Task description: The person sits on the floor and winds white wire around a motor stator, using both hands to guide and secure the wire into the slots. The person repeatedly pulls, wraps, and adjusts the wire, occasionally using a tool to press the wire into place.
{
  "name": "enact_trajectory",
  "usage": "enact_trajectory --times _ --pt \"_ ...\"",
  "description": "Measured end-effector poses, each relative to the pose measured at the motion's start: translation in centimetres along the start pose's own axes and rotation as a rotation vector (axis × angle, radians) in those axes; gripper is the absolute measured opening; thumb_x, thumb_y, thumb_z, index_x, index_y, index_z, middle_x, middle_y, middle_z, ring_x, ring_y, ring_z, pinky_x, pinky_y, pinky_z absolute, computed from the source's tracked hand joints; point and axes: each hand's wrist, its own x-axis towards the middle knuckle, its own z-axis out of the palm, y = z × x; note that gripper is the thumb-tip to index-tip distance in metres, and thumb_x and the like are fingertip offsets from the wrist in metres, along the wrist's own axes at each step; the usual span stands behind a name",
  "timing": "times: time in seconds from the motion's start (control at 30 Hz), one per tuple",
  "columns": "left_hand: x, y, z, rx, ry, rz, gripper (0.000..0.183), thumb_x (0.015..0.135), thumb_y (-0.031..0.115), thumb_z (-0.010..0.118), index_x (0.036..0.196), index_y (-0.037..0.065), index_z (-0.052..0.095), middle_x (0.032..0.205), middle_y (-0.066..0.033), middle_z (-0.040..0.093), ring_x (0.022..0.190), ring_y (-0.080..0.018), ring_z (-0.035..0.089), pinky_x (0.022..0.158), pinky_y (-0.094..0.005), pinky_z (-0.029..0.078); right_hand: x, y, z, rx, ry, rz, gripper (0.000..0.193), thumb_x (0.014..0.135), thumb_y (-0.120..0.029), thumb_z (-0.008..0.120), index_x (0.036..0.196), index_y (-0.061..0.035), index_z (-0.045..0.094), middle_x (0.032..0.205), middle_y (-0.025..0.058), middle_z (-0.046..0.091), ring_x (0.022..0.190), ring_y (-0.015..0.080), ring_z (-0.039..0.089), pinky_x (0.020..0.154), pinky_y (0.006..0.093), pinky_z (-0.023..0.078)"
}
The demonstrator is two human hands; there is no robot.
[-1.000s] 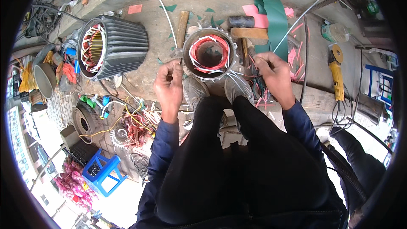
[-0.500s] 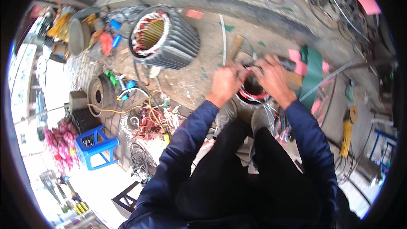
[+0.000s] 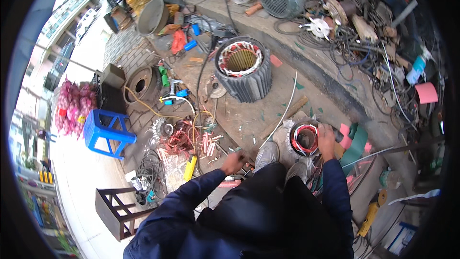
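Between and just ahead of my shoes, a small motor stator (image 3: 293, 140) stands upright, with red lining and white lacing round its bore. My right hand (image 3: 327, 143) is curled over its right rim. My left hand (image 3: 233, 163) reaches down to the ground left of my shoe, its fingers drawn together beside a small cluster of hand tools (image 3: 248, 165). What its fingertips hold, if anything, is too small to make out. Loose wires hang at the stator's near side, partly behind my right arm. Farther ahead stands a larger finned stator (image 3: 245, 82) with laced windings.
Copper wire scraps (image 3: 182, 136) lie to the left, near a blue stool (image 3: 108, 134) and a dark metal frame (image 3: 120, 213). Green sheet (image 3: 355, 146) curls beside the small stator. A yellow angle grinder (image 3: 370, 218) lies at right. Motors and cables crowd the raised ledge (image 3: 330, 67).
My left hand has left the small stator and moved down and left to the ground by the tools. My right hand remains at the stator's right side. The view has turned.
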Motion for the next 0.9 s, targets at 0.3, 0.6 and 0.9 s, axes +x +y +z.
enact_trajectory --times 0.3,0.6,0.9 --pt "-19.9 -17.1 -1.3 0.225 -0.122 -0.431 0.034 0.090 0.042 0.072 0.107 0.014 0.081 0.111 -0.0175 0.079 0.107 -0.0390 0.074 0.092 -0.0471 0.058 0.0 2.1 1.0 0.009 -0.005 0.043 0.043 0.109 -0.036 0.051 0.118 -0.0002 0.074 0.118 0.0303 0.070 0.111 0.0501 0.066 0.097 0.0538 0.050" --pt "-27.6 -23.9 -1.7 0.258 -0.035 -0.664 0.042 0.085 0.052 0.079 0.110 0.019 0.083 0.114 -0.0174 0.079 0.112 -0.0375 0.075 0.099 -0.0456 0.058 -1.9 4.0 0.8 0.103 0.004 0.089 0.054 0.109 -0.044 0.048 0.132 0.0001 0.070 0.128 0.0274 0.072 0.125 0.0465 0.065 0.108 0.0509 0.048" --pt "-24.4 -23.4 -4.3 0.180 0.292 -0.671 0.036 0.087 0.041 0.077 0.112 0.016 0.082 0.111 -0.0222 0.078 0.108 -0.0406 0.075 0.095 -0.0465 0.060 -3.0 4.1 -2.6 -0.196 -0.074 0.300 0.062 0.106 -0.054 0.048 0.125 -0.0016 0.074 0.123 0.0323 0.070 0.120 0.0502 0.064 0.105 0.0523 0.049"
